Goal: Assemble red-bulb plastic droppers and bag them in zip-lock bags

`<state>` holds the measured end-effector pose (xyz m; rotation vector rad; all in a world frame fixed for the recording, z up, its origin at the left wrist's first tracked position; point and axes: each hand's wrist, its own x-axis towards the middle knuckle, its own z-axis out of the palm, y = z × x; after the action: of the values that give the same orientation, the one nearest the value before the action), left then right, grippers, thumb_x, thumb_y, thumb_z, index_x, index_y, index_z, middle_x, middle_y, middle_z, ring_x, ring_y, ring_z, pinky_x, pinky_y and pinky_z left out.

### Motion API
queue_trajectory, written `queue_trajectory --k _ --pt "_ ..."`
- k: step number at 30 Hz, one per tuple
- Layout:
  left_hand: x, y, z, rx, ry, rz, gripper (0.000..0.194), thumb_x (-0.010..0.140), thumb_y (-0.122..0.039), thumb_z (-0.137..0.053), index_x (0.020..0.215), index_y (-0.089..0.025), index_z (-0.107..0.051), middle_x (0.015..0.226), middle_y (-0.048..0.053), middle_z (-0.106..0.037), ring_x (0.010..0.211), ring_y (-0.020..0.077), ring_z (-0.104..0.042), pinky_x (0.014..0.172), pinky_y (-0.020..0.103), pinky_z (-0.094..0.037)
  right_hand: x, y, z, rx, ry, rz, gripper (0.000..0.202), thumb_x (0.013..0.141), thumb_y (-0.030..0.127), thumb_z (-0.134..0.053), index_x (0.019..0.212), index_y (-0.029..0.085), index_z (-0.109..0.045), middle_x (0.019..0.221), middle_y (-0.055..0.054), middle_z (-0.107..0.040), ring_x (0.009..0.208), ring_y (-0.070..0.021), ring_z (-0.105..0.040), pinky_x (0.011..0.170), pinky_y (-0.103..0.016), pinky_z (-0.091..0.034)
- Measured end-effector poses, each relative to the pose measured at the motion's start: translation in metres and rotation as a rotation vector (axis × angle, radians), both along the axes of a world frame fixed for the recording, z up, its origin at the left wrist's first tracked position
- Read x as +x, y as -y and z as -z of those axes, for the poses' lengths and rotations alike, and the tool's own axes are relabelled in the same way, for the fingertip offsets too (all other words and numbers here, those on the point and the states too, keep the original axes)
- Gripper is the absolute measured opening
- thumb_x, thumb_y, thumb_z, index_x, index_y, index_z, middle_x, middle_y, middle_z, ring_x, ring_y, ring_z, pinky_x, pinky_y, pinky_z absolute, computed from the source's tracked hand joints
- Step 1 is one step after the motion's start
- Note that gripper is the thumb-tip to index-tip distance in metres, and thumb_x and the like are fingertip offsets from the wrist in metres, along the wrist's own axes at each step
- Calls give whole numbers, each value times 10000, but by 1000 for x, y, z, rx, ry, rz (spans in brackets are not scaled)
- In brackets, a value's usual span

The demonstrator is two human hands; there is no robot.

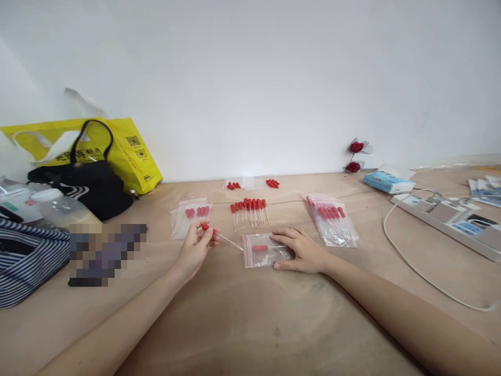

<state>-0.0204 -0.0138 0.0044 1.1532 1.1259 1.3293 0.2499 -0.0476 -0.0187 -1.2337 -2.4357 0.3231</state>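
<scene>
A glass dropper with a red rubber bulb point(205, 227) is pinched at the bulb by my left hand point(198, 245). Its thin stem point(230, 242) points right, with the tip at the mouth edge of a clear zip bag point(250, 258); whether it is inside I cannot tell. Another red-bulbed dropper point(260, 248) lies within that bag. My right hand point(303, 250) rests over the bag's right part, fingers spread along the upper edge and thumb at the lower edge. Behind the bag, several loose droppers point(250, 209) lie in a row, bulbs away from me.
Bagged droppers lie left point(190, 219) and right point(332, 219). Red bulbs point(234, 186) with clear bags lie near the wall. A yellow bag point(133, 162), black bag point(102, 183) and bottle point(66, 209) stand left. Right are tissues point(385, 181), a power strip point(438, 219) and its cable point(410, 274).
</scene>
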Motion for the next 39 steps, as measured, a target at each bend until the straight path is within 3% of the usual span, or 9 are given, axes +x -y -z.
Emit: queue_trajectory --k 7,13,17,22,26,29,39 --pt "10 3 11 -56 37 -11 341 621 -289 -658 824 -186 -403 739 -17 -614 630 92 -588 674 274 -480 0 0 0 0 4 2 714 691 623 -502 1258 196 -421 1267 -109 -443 1163 -250 -392 991 -449 -231" --pt "11 9 13 52 -406 141 297 597 -385 -657 777 -168 -563 752 16 -632 746 167 -600 725 303 -468 1 -1 2 3 -5 -5 714 691 629 -498 1263 210 -414 1278 -107 -434 1169 -252 -386 994 -452 -219" --pt "14 7 16 87 -500 191 318 605 -349 -632 870 -174 -607 783 32 -655 748 181 -604 717 308 -464 0 -2 1 3 3 -6 731 683 638 -497 1257 191 -423 1281 -104 -431 1162 -243 -392 991 -433 -233" --pt "22 8 18 143 -587 246 276 698 -325 -556 933 -184 -525 850 32 -659 725 158 -587 694 293 -436 0 -1 -1 1 10 5 735 679 645 -496 1252 190 -429 1275 -98 -439 1162 -240 -391 991 -431 -234" --pt "30 12 15 167 -638 301 183 718 -329 -553 823 -189 -501 755 5 -656 571 118 -532 579 245 -400 0 -2 -1 1 10 3 739 673 648 -498 1250 192 -430 1272 -99 -443 1156 -240 -398 986 -433 -238" --pt "36 11 12 162 -661 326 176 707 -340 -565 771 -178 -540 706 1 -637 561 114 -523 537 224 -384 0 -2 0 6 4 3 735 669 644 -507 1245 192 -436 1266 -101 -448 1148 -240 -406 981 -430 -243" --pt "49 4 18 192 -827 215 224 683 -392 -569 702 -168 -555 483 -60 -494 438 91 -436 450 202 -326 -1 -3 2 35 -15 10 719 665 636 -519 1221 185 -459 1250 -108 -461 1130 -242 -422 969 -424 -257"
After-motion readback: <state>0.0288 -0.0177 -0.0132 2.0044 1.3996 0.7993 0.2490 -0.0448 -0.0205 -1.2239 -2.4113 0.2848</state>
